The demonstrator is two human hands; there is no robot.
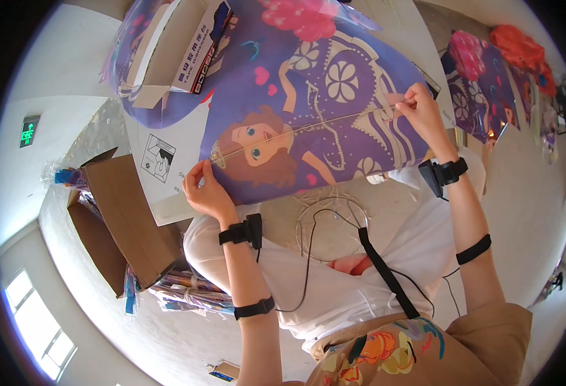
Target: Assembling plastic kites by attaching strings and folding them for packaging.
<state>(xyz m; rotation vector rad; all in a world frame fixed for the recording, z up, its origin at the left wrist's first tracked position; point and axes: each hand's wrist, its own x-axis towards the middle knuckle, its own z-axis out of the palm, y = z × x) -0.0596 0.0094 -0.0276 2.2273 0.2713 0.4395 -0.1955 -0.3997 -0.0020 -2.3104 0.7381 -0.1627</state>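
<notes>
A purple printed sheet [334, 128] with a cartoon princess and pink hearts lies over the table before me. Straight across it runs a thin, pale string [321, 122], drawn taut between my two hands. My left hand [207, 193] pinches one end near the sheet's left edge, by the princess's crown. At the right side of the sheet, my right hand [421, 109] pinches the other end between thumb and fingers. The string passes over the printed face and dress; I cannot tell whether it touches the sheet.
An open tape dispenser box [196, 55] rests at the table's far left. Left of the table is a brown cardboard box [125, 219], with bundled wrapped packages [190, 293] below it. A coiled pale cord [302, 225] lies below the table edge. Similar purple sheets [482, 83] are at right.
</notes>
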